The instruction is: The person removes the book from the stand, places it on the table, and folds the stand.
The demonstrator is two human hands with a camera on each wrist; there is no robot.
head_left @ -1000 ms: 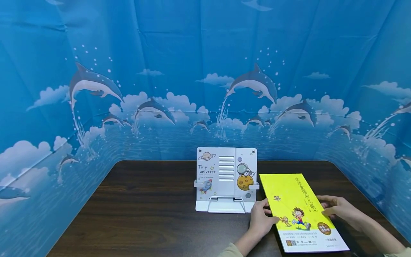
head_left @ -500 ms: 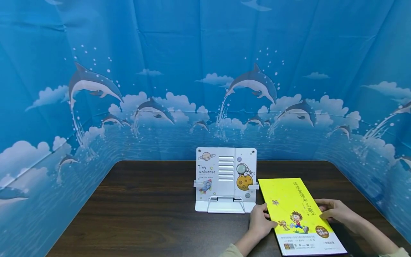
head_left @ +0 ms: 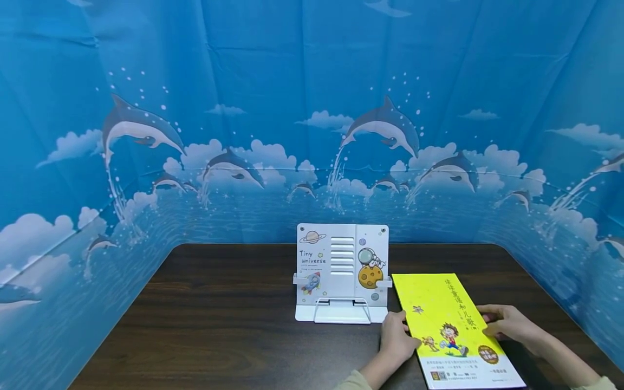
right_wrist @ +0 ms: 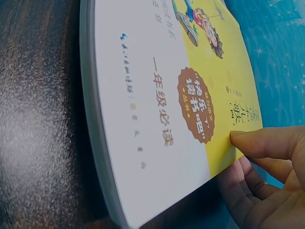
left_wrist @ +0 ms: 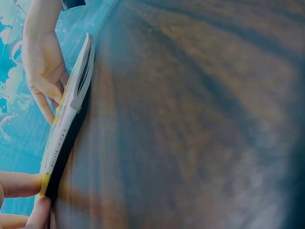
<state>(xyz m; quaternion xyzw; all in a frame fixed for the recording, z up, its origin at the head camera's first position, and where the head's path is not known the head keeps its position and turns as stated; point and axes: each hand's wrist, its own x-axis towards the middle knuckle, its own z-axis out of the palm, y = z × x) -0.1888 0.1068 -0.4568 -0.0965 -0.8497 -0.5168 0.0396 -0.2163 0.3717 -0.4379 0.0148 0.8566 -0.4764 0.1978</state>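
Observation:
A yellow and white book [head_left: 434, 303] with a cartoon running child on its cover lies face up at the right of the table. My left hand [head_left: 397, 338] grips its left edge, the thumb on the cover. In the left wrist view, fingers [left_wrist: 21, 184] pinch the spine, and a dark shadow runs along under the book. On the right edge, my right hand [head_left: 512, 327] holds the book with the thumb on top. The right wrist view shows that thumb [right_wrist: 267, 142] on the yellow cover and the other fingers curled beneath.
Just left of the book, a white metal bookstand [head_left: 341, 265] printed with planets and an astronaut stands upright on the dark wooden table [head_left: 219, 325]. A blue dolphin-patterned curtain [head_left: 273, 108] surrounds the table's back and sides.
The book and both hands have shifted slightly toward the front of the table, with the book coming lower. The bookstand stays in place.

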